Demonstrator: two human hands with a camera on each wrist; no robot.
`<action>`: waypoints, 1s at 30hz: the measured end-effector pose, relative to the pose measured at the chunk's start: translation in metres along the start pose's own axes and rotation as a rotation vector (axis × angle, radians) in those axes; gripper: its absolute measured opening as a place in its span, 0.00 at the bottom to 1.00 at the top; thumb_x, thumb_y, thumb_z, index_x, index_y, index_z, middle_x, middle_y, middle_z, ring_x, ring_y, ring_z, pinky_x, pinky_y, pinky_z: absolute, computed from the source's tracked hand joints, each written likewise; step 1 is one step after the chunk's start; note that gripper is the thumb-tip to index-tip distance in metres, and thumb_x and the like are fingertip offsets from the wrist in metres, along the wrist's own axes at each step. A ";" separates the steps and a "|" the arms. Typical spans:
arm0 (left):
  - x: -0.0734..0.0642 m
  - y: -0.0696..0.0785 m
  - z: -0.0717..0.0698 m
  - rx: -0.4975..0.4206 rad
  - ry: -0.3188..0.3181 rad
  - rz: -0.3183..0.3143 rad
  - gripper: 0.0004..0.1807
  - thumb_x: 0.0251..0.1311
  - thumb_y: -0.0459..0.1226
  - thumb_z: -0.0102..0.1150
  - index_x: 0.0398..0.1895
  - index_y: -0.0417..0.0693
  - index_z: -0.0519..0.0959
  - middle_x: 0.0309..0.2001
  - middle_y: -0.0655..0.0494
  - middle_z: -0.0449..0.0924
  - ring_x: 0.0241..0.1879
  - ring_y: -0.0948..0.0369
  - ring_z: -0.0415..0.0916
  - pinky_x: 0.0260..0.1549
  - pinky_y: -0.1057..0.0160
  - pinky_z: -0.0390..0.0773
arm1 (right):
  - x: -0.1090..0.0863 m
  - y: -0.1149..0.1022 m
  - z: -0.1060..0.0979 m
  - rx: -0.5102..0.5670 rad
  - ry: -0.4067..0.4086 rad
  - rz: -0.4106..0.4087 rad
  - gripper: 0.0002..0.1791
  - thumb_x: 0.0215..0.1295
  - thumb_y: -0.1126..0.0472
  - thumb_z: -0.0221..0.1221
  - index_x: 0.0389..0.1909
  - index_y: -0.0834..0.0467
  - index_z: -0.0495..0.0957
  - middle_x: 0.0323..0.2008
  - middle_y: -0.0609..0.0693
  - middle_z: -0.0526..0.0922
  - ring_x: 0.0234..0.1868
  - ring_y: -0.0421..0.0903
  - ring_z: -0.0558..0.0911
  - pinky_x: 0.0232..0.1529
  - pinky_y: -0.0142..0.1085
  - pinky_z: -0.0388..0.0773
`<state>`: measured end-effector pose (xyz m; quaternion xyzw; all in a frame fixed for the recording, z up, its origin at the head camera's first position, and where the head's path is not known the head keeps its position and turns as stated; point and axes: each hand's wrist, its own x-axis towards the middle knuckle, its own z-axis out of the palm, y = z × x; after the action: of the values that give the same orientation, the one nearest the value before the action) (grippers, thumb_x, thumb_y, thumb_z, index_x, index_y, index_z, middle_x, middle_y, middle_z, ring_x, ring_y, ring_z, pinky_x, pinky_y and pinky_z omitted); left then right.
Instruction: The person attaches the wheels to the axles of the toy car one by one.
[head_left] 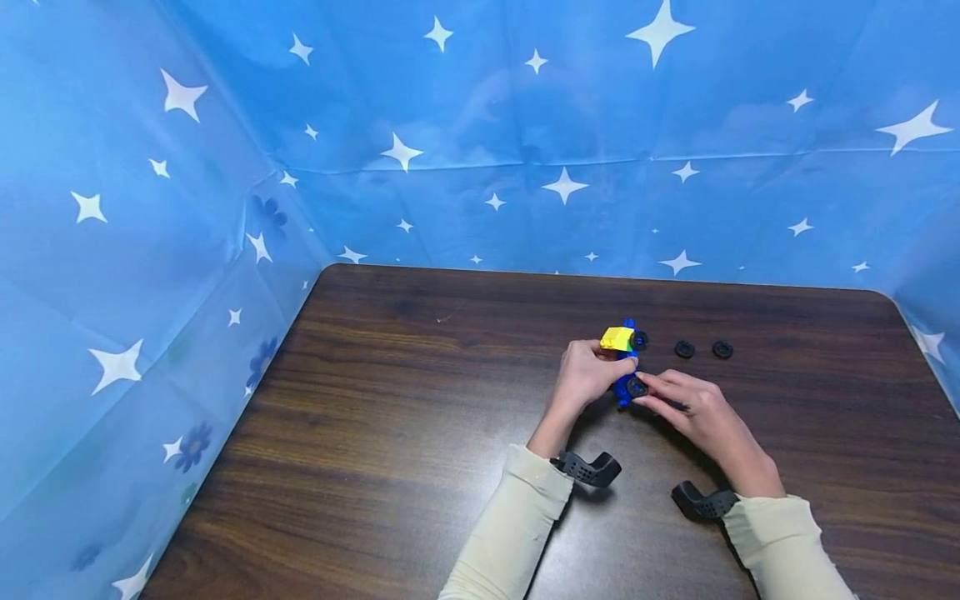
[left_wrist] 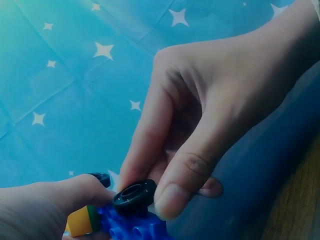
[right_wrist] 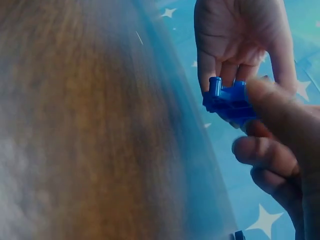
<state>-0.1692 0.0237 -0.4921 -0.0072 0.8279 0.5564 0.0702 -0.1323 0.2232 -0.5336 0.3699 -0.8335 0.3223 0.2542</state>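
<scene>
A small toy car built of bricks has a blue chassis [right_wrist: 230, 102], a yellow block [head_left: 617, 338] toward its far end and a bit of green beside the block. My left hand [head_left: 587, 375] grips the car from its left side, thumb on top. One black wheel [head_left: 639, 340] sits on the car's right side by the yellow block. At the near end, my right hand [head_left: 701, 412] pinches another black wheel [left_wrist: 134, 197] between thumb and fingers, right against the blue chassis. In the right wrist view the right thumb and fingers hide that wheel.
Two loose black wheels, a nearer one [head_left: 684, 348] and one farther right [head_left: 722, 349], lie on the brown wooden table [head_left: 360, 433] beyond the right hand. Blue star-patterned cloth [head_left: 480, 108] hangs behind the table and along its left. Each wrist wears a black strap mount [head_left: 592, 471].
</scene>
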 end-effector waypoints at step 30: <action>-0.003 -0.001 0.012 -0.297 0.110 -0.011 0.20 0.54 0.42 0.78 0.44 0.38 0.86 0.34 0.52 0.88 0.28 0.64 0.82 0.39 0.52 0.89 | -0.005 -0.005 0.016 0.041 0.211 0.170 0.26 0.49 0.79 0.74 0.52 0.64 0.87 0.33 0.52 0.89 0.31 0.32 0.80 0.33 0.20 0.73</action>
<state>-0.1646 0.0342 -0.4975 -0.0527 0.7391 0.6711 0.0258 -0.1287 0.2116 -0.5455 0.2674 -0.8237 0.3966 0.3045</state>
